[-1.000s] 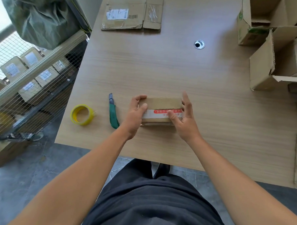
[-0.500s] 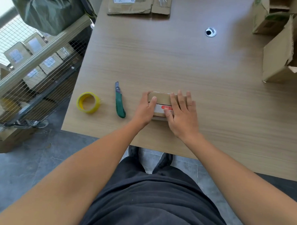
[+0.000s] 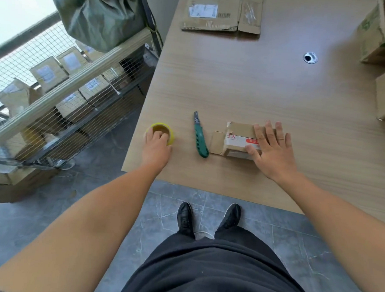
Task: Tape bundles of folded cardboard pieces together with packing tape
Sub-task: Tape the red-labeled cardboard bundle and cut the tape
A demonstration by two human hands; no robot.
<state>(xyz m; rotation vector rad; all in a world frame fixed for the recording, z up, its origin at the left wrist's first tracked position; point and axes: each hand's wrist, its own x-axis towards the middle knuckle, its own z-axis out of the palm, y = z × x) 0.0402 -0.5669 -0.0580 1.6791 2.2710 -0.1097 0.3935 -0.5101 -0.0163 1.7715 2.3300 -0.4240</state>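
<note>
A small bundle of folded cardboard [image 3: 236, 136] with a white and red label lies near the table's front edge. One flap sticks out on its left side. My right hand [image 3: 273, 149] presses flat on the bundle, fingers straight and spread. A yellow roll of packing tape [image 3: 163, 131] sits at the table's left front corner. My left hand [image 3: 155, 144] is on the roll, its fingers curled over the rim and into the hole.
A green utility knife [image 3: 200, 137] lies between the roll and the bundle. Flattened cardboard [image 3: 221, 14] lies at the far side of the wooden table [image 3: 256, 82]. Open boxes [image 3: 383, 39] stand at the right. A wire cage of parcels [image 3: 57, 84] stands to the left.
My left hand left the bundle and moved left to the tape roll. The bundle's left flap has sprung out. My right hand stays pressed on the bundle.
</note>
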